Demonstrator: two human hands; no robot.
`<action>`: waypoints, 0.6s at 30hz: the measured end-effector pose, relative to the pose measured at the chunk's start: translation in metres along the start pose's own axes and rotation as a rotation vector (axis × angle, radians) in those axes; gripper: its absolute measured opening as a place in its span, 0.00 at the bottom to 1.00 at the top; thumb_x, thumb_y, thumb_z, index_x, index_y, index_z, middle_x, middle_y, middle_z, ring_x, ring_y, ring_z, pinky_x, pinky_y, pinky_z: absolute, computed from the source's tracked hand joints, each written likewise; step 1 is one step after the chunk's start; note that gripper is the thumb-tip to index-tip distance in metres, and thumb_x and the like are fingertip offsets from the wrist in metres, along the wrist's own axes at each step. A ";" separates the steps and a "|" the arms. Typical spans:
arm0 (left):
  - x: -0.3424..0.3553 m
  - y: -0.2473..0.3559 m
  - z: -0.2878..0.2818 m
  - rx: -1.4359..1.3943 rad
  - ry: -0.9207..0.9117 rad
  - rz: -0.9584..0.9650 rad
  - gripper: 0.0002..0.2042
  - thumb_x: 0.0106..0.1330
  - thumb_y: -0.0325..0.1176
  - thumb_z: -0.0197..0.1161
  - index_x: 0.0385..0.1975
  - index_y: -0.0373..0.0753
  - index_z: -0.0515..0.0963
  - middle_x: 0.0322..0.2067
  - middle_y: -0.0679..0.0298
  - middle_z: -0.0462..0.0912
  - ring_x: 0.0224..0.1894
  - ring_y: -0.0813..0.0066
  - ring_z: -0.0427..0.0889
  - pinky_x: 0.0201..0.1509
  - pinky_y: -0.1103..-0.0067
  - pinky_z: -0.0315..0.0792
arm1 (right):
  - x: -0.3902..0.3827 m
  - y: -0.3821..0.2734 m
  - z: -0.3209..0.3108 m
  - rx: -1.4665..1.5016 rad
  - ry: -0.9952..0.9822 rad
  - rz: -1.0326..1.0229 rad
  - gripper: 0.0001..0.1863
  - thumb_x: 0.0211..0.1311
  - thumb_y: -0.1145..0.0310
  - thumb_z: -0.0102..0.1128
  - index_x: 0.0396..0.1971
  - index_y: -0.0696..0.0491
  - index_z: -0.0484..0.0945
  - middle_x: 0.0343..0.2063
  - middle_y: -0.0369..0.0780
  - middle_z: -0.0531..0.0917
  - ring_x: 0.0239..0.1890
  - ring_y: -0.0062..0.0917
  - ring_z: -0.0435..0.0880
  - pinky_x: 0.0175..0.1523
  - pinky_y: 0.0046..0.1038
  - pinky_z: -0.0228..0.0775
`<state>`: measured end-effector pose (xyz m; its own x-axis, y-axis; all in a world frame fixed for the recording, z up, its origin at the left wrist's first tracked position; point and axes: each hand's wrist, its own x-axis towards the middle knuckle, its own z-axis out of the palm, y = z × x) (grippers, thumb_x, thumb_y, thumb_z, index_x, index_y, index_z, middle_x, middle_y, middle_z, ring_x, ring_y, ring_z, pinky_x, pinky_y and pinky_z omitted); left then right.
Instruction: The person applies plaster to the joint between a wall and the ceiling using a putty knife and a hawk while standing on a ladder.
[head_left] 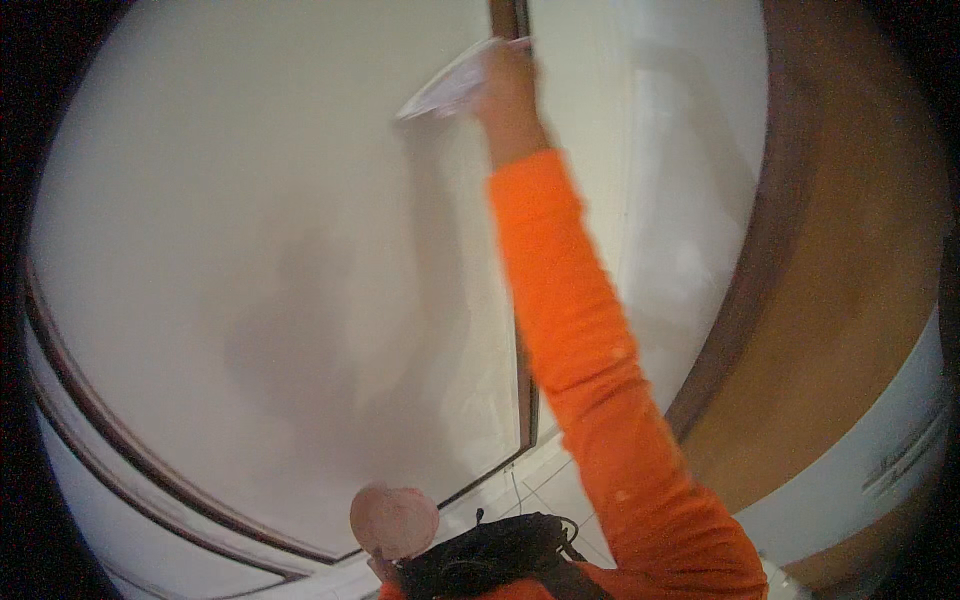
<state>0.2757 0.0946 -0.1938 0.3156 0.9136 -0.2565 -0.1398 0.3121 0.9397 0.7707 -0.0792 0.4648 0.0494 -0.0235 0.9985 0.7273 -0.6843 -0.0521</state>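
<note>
My right hand [508, 88], in an orange sleeve, reaches up to the brown edge strip of a large pale panel [230, 250]. Its fingers are closed round a thin, flat, whitish-pink piece [448, 92], slanting down to the left over the panel. Blur hides whether that piece is a blade or a folded cloth. Low in view, my left hand [379, 566] is mostly hidden, with only a small part showing under a round, pale pink thing [395, 522]. The left fingers appear closed on its edge. Whether this round thing is a bowl or a pad, I cannot tell.
A dark brown strip [528, 385] edges the panel on the right, with curved brown trim [150, 462] at lower left. A brown door-like surface [830, 340] stands right. White floor tiles [545, 485] lie below. A black bag [490, 555] hangs at my front.
</note>
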 end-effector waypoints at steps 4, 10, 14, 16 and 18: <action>-0.033 -0.009 0.056 -0.057 -0.140 -0.040 0.36 0.54 0.59 0.61 0.44 0.26 0.67 0.35 0.49 0.75 0.29 0.62 0.77 0.18 0.71 0.71 | -0.037 0.032 -0.102 1.895 -0.289 0.500 0.23 0.69 0.56 0.40 0.52 0.59 0.68 0.49 0.48 0.76 0.47 0.34 0.79 0.47 0.36 0.75; -0.011 -0.082 0.062 -0.147 -0.081 -0.100 0.25 0.59 0.51 0.54 0.35 0.29 0.74 0.25 0.51 0.79 0.21 0.57 0.78 0.19 0.69 0.75 | -0.246 0.036 -0.117 1.592 -0.321 1.350 0.21 0.67 0.68 0.42 0.57 0.63 0.61 0.53 0.49 0.70 0.56 0.38 0.70 0.61 0.42 0.64; -0.030 -0.059 0.079 -0.150 0.030 -0.104 0.27 0.60 0.52 0.53 0.46 0.31 0.68 0.39 0.48 0.76 0.26 0.55 0.80 0.17 0.67 0.77 | -0.295 0.032 -0.090 1.692 -0.286 1.238 0.19 0.61 0.74 0.48 0.52 0.62 0.66 0.48 0.45 0.73 0.51 0.36 0.74 0.57 0.36 0.68; -0.038 -0.038 0.078 -0.167 -0.083 -0.133 0.28 0.59 0.52 0.55 0.47 0.32 0.63 0.40 0.49 0.74 0.26 0.55 0.79 0.18 0.68 0.76 | -0.295 0.025 -0.092 1.605 -0.253 1.167 0.17 0.59 0.75 0.52 0.48 0.61 0.70 0.44 0.42 0.77 0.46 0.36 0.77 0.55 0.33 0.70; -0.040 -0.043 0.068 -0.163 -0.176 -0.171 0.30 0.57 0.53 0.57 0.47 0.33 0.59 0.41 0.50 0.71 0.26 0.54 0.79 0.19 0.70 0.75 | -0.285 0.015 -0.096 0.951 -0.464 0.774 0.17 0.59 0.78 0.50 0.49 0.60 0.71 0.44 0.47 0.79 0.48 0.34 0.78 0.55 0.30 0.69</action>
<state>0.3333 0.0271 -0.2087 0.5036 0.7893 -0.3513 -0.2152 0.5084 0.8338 0.7019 -0.1522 0.1808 0.7600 0.2061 0.6163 0.5906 0.1766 -0.7874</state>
